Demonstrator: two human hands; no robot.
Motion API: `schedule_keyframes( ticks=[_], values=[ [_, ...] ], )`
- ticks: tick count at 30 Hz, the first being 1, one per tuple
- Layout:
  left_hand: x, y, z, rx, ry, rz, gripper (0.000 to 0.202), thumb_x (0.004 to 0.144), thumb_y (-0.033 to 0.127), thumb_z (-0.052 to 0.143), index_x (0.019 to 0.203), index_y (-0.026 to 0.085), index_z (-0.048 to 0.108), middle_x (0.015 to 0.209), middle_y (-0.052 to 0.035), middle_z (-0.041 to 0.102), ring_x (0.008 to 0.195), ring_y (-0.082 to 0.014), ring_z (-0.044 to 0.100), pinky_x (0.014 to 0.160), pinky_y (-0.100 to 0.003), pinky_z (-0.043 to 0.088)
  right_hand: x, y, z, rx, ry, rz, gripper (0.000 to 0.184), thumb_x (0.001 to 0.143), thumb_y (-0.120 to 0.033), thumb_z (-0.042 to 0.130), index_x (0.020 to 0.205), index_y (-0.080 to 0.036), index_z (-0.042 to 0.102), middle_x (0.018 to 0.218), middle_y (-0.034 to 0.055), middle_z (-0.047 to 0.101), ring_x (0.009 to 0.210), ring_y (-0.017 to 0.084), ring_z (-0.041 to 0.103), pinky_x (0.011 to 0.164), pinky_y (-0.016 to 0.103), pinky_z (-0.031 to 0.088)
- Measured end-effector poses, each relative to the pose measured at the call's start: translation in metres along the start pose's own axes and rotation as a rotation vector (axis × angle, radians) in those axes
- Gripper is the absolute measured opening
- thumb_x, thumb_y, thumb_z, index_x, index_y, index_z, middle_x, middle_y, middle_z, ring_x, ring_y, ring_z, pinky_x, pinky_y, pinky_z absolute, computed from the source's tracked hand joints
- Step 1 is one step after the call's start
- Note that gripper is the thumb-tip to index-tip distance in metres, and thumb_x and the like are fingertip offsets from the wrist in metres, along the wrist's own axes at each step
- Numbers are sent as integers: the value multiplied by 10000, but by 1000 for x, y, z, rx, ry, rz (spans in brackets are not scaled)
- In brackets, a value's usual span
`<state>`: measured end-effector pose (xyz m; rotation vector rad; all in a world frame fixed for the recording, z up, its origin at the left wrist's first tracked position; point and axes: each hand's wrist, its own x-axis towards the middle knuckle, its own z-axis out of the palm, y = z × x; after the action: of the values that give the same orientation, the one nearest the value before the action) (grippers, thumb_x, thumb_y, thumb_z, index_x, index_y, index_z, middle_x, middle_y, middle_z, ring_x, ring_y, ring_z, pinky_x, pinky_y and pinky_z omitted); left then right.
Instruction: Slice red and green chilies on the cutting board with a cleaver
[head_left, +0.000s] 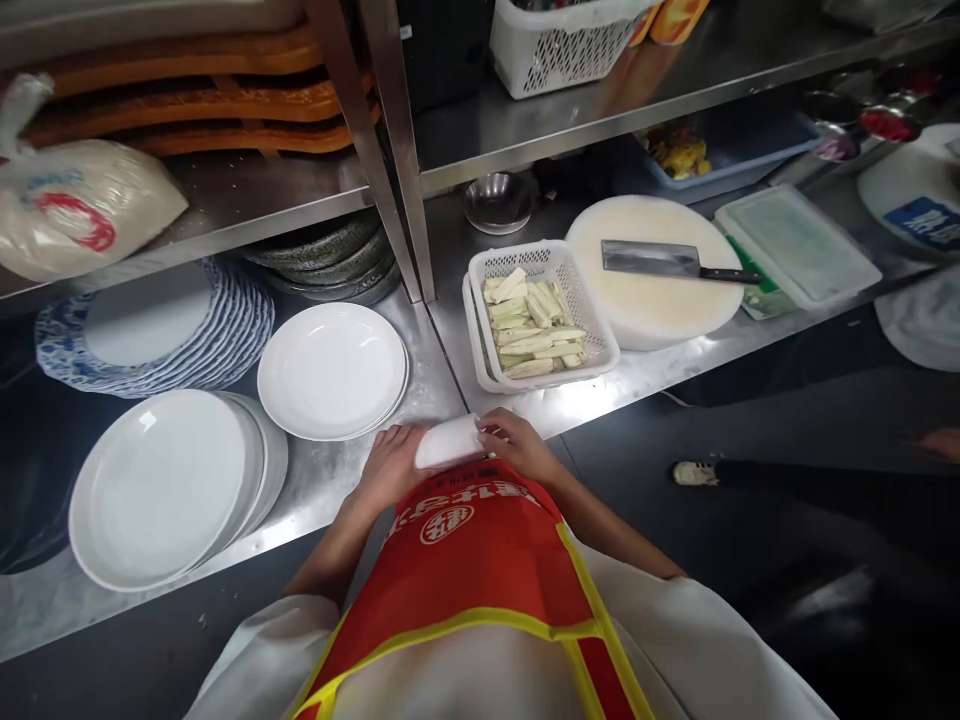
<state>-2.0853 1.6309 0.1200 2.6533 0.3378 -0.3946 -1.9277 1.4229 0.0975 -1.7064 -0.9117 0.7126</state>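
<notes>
Both my hands meet at the front edge of the steel counter (420, 385), just above my red apron. My left hand (391, 467) and my right hand (516, 443) are both closed around a small white oblong object (448, 441), held between them. I cannot make out what the white object is. A white basket (592, 330) of pale cut vegetable strips (531, 325) sits just beyond my right hand.
A cleaver (660, 261) lies on a round white chopping board (652, 300). White plates (332, 369) and a second stack of white plates (161, 485) stand at left, blue-patterned plates (154, 328) behind. Another person's shoe (694, 472) shows on the dark floor at right.
</notes>
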Motion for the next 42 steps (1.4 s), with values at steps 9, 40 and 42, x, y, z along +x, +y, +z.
schedule_keyframes(
  ticks=[9, 40, 42],
  values=[
    [3, -9, 5, -63, -115, 93, 259, 902, 330, 618, 1142, 235, 642, 1155, -57, 637, 1067, -231, 583, 917, -368, 400, -22, 35, 34, 119, 141, 266, 236, 875, -401, 601, 994, -203, 647, 957, 47, 631, 868, 192, 594, 804, 335, 482],
    [29, -1, 9, 27, -193, 332, 281, 959, 217, 474, 1113, 301, 693, 1152, -55, 574, 1042, -232, 475, 915, -369, 368, -20, 37, 20, 156, 72, 225, 142, 872, -324, 602, 949, -218, 655, 953, 41, 627, 882, 187, 592, 813, 330, 466],
    [31, 1, 9, 63, -199, 365, 246, 964, 229, 472, 1036, 267, 704, 1107, -58, 583, 1015, -227, 474, 889, -364, 366, -21, 37, 20, 173, 76, 227, 157, 872, -345, 614, 954, -218, 656, 949, 41, 623, 878, 188, 591, 809, 331, 465]
  ],
)
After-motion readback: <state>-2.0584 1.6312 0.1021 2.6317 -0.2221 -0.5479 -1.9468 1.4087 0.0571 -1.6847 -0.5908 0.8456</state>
